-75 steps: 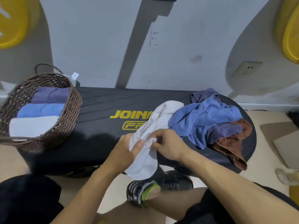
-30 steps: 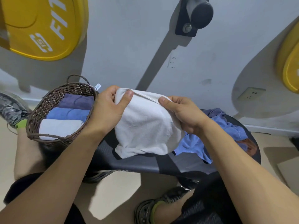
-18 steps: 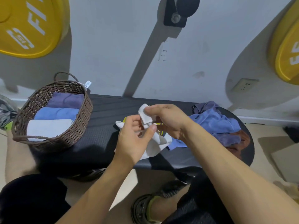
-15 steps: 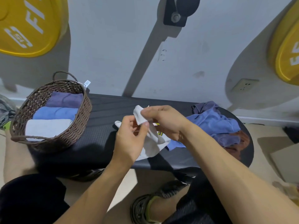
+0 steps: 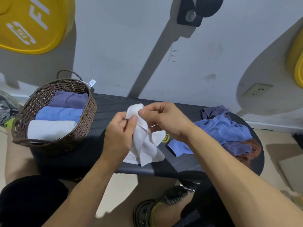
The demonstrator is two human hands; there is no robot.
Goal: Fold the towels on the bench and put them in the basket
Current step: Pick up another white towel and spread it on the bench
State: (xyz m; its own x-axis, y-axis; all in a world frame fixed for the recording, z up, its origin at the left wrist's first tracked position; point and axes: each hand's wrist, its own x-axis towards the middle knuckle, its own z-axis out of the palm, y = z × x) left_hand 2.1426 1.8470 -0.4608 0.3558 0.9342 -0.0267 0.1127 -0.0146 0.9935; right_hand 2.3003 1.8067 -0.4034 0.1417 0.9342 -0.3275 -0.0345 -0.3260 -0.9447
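Note:
A white towel [image 5: 146, 149] hangs bunched over the middle of the black bench [image 5: 108, 108]. My left hand [image 5: 119, 133] pinches its upper part between thumb and fingers. My right hand [image 5: 165, 118] pinches the top corner just beside it. The towel's lower end drapes onto the bench top. A brown wicker basket [image 5: 88, 112] stands on the bench's left end, holding three folded towels: purple, blue and white. On the right end lies a heap of unfolded towels [image 5: 229, 131], blue, purple and rust brown.
The bench stands against a grey wall. Yellow weight plates [image 5: 31, 23] hang at upper left and at the right edge. My knees and a shoe [image 5: 147, 212] are below the bench's front edge. A wall socket [image 5: 257, 90] sits at right.
The towel was held spread wide in front of me a second ago. Both hands have since come together and lowered it, so it hangs bunched over the bench.

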